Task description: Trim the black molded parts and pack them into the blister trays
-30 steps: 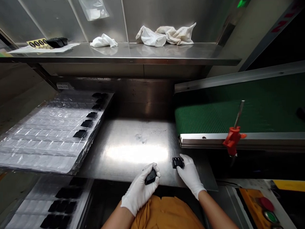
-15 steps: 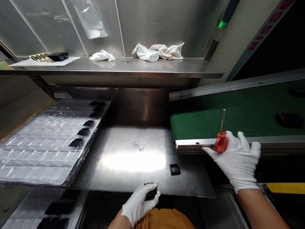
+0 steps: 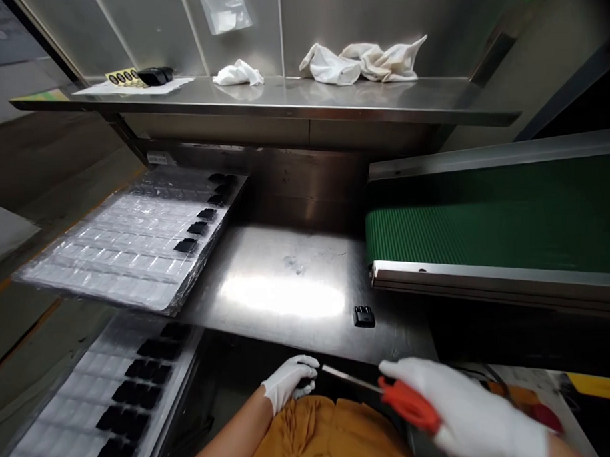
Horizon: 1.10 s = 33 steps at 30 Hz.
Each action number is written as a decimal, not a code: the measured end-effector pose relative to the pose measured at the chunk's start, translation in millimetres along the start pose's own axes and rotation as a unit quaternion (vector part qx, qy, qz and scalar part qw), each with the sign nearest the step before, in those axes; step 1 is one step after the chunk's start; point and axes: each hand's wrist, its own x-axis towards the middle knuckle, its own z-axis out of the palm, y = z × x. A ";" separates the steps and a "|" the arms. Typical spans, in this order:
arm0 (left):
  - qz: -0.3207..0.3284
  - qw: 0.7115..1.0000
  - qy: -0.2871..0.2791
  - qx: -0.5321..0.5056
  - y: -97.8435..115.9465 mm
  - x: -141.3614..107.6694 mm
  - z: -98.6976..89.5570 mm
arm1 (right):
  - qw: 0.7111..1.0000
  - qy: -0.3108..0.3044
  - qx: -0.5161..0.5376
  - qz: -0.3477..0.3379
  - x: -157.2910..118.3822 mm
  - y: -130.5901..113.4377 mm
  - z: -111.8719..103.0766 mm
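Note:
My left hand (image 3: 293, 382), in a white glove, is low in the middle, just in front of the metal table edge. Its fingers curl round a small black plastic part, now mostly hidden in the dark gap between thumb and fingers. At lower right my gloved right hand (image 3: 456, 403) grips a red-handled tool with a slim metal shaft (image 3: 353, 379). The shaft points left, its tip close to my left fingertips; I cannot tell whether it touches the part. Another black plastic part (image 3: 364, 316) lies on the metal table (image 3: 273, 323) near its right side.
To the left, a clear plastic tray (image 3: 116, 262) carries several black parts along one side. A second tray (image 3: 61, 410) with more parts is lower down. A green conveyor belt (image 3: 514, 214) runs along the right. White cloths (image 3: 332, 64) lie on the metal shelf (image 3: 290, 102).
My right hand has come from the conveyor edge down and inward, swinging the tool from upright to pointing left. My left hand stays low near the table edge. The view has shifted; parts on the belt left view.

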 end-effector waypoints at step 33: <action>-0.021 0.996 0.085 -0.021 -55.0 70.3 -6.3 | 0.915 -0.281 -0.255 0.138 39.0 25.8 87.8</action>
